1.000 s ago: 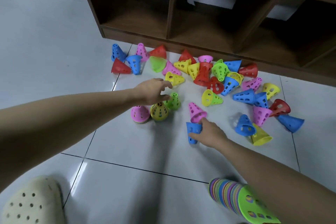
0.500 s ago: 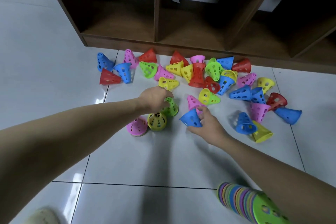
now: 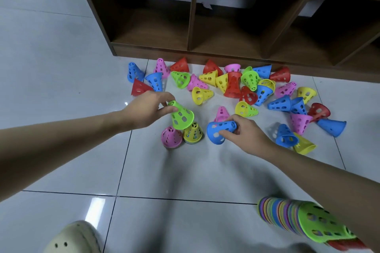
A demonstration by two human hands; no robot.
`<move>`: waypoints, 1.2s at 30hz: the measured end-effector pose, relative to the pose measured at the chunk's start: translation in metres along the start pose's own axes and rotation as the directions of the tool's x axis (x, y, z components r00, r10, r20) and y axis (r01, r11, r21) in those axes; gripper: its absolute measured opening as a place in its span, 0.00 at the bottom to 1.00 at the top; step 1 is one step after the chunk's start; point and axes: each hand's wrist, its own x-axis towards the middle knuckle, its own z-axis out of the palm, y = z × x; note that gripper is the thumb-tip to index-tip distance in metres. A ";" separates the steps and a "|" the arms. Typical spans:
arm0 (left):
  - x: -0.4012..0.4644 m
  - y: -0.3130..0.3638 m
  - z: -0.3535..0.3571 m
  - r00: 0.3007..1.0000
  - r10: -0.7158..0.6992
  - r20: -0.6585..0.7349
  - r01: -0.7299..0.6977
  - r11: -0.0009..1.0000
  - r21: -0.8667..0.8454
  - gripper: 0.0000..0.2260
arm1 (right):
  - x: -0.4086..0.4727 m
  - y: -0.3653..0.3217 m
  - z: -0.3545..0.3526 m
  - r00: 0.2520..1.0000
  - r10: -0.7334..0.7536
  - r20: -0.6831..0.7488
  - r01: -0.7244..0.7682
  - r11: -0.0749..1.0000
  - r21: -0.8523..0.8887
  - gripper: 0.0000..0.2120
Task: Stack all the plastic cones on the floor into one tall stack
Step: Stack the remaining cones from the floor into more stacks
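1. Left hand: a green cone is pinched at its narrow top between the thumb and curled fingers; the cone is held tilted, its wide rim hanging low and to the right, just above two short stacks.
2. Right hand: a blue cone is gripped at its narrow end by curled fingers and thumb; the cone is held on its side, wide mouth turned left, clear of the floor as far as can be judged.
3. Short stacks: a pink-topped stack and a yellow-topped stack are set upright on the white tiled floor, touching side by side, between the two hands.
4. Loose cones: many are scattered, mostly tipped over, along the foot of a wooden shelf unit. One pink cone stands just behind the right hand.
5. Long stack: green-ended, it is seen at lower right, partly hidden by the right forearm.
6. Beige shoe: noted at the bottom edge.
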 end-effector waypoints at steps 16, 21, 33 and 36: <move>-0.056 -0.003 0.035 0.989 -0.114 0.097 0.089 0.969 0.233 0.11 | 0.014 -0.058 0.057 0.987 -0.161 0.010 0.153 0.917 -0.368 0.22; -0.056 -0.008 0.050 0.984 -0.151 0.092 0.132 0.973 0.187 0.14 | 0.030 -0.061 0.074 0.989 -0.086 0.123 0.135 0.871 -0.473 0.23; -0.038 -0.009 0.066 0.986 -0.160 0.038 0.154 0.980 0.129 0.15 | 0.018 -0.002 0.042 0.982 0.059 0.178 0.052 0.828 -0.558 0.18; -0.026 -0.010 0.070 0.979 -0.204 -0.002 0.204 0.975 0.083 0.16 | 0.002 0.024 0.020 0.984 0.132 0.119 -0.051 0.852 -0.521 0.18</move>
